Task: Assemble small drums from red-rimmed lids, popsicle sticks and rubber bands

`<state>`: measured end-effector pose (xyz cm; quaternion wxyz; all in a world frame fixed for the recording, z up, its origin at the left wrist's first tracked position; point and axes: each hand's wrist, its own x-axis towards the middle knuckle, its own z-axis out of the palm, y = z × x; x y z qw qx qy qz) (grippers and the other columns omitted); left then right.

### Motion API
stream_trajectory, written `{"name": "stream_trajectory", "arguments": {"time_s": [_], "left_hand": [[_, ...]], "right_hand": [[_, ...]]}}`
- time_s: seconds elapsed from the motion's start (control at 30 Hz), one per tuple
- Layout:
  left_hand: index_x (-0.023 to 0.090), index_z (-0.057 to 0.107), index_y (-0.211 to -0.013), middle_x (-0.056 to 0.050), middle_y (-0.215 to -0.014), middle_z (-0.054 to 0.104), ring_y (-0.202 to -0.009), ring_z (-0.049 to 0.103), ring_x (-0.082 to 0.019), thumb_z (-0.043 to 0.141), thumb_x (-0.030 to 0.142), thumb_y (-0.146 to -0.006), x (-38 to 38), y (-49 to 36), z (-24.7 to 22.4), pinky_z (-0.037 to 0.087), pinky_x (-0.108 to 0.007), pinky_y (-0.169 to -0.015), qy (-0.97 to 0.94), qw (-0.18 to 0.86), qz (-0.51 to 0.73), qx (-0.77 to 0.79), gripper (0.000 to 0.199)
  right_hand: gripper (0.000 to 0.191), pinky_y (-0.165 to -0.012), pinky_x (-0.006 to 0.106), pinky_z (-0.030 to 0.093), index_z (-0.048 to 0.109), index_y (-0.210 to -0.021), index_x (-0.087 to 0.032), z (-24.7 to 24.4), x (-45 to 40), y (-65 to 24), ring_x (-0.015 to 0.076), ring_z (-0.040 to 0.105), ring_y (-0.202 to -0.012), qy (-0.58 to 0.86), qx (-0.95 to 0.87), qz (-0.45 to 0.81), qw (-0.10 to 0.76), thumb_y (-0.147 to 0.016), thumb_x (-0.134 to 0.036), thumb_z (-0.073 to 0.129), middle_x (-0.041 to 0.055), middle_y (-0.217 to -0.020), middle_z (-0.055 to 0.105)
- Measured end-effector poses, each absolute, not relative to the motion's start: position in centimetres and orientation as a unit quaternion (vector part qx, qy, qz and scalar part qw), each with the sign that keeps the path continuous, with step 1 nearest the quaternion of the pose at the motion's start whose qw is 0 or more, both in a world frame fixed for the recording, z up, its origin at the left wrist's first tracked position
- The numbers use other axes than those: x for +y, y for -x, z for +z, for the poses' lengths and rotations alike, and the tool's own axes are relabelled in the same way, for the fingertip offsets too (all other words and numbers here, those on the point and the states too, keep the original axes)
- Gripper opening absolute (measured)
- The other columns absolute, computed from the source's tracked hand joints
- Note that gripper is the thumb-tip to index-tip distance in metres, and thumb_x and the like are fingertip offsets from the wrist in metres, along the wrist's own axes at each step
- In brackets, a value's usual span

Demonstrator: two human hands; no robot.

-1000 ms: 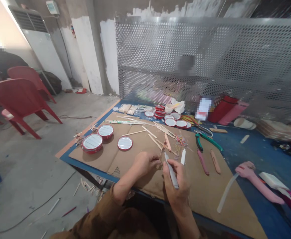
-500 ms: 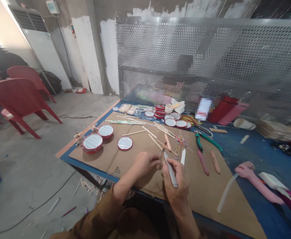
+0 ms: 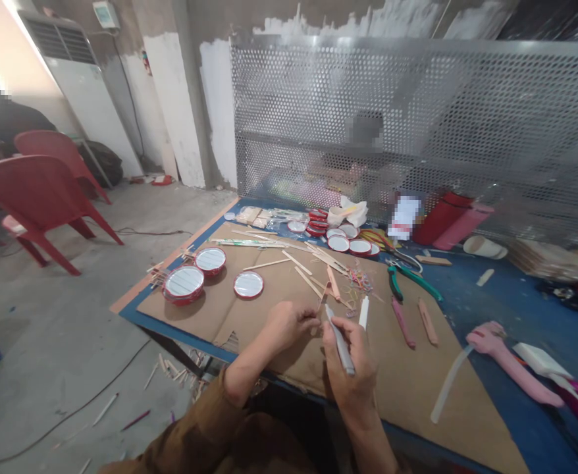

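Observation:
My right hand (image 3: 353,365) is closed around a light grey pen-shaped tool (image 3: 342,349), its narrow end pointing up and away from me. Beside it, my left hand (image 3: 291,326) pinches a thin brownish strip (image 3: 325,291) that rises close to the tool's tip; whether the two touch I cannot tell. Both hands are over the cardboard sheet (image 3: 289,368) near its front edge. Just beyond them lie an orange-pink pen-shaped piece (image 3: 333,283), a white one (image 3: 364,311), loose wooden sticks (image 3: 309,282) and a tangle of coloured rubber bands (image 3: 361,280).
Red-rimmed round drum-like pieces (image 3: 183,282) stand at the left, more (image 3: 338,243) at the back. Green-handled pliers (image 3: 417,280), two pinkish pen-shaped pieces (image 3: 403,322) and a pink glue gun (image 3: 511,365) lie right. A perforated metal panel (image 3: 309,99) closes the back. Red chairs (image 3: 39,197) stand left.
Almost nothing differs. The right hand and its pen-shaped tool have shifted very slightly; the left hand keeps its pinch in the same place.

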<state>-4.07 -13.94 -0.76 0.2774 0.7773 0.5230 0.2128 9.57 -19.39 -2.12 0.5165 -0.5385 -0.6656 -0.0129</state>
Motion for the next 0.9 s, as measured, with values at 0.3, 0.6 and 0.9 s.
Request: {"name": "stream_trajectory", "arguments": {"time_s": [0.3, 0.6, 0.9], "left_hand": [[0.016, 0.066, -0.071, 0.000, -0.067, 0.062, -0.062, 0.046, -0.011, 0.055, 0.031, -0.083, -13.98, 4.14, -0.96, 0.026, -0.022, -0.056, -0.778, 0.275, 0.218, 0.522, 0.022], [0.017, 0.068, -0.071, -0.002, -0.070, 0.065, -0.064, 0.049, -0.012, 0.054, 0.028, -0.081, -13.92, 4.10, -1.07, 0.028, -0.021, -0.057, -0.777, 0.278, 0.221, 0.519, 0.020], [0.017, 0.068, -0.073, -0.001, -0.071, 0.065, -0.064, 0.050, -0.012, 0.053, 0.028, -0.082, -13.97, 4.12, -1.06, 0.028, -0.021, -0.057, -0.780, 0.275, 0.222, 0.516, 0.021]], "right_hand": [[0.015, -0.065, 0.025, 0.051, 0.059, -0.099, -0.018, -2.06, -19.32, -9.49, 0.0150, 0.064, -0.071, 0.529, -0.669, 0.004, 0.522, -0.090, -0.028, 0.053, 0.0052, -0.084, 0.067], [0.014, -0.061, 0.025, 0.050, 0.059, -0.094, -0.017, -1.90, -19.40, -9.48, 0.0146, 0.063, -0.066, 0.529, -0.677, 0.004, 0.512, -0.089, -0.029, 0.054, 0.0047, -0.078, 0.068], [0.013, -0.061, 0.023, 0.050, 0.059, -0.095, -0.018, -1.79, -19.47, -9.46, 0.0145, 0.064, -0.068, 0.522, -0.683, -0.010, 0.511, -0.089, -0.028, 0.053, 0.0046, -0.079, 0.068]]}}
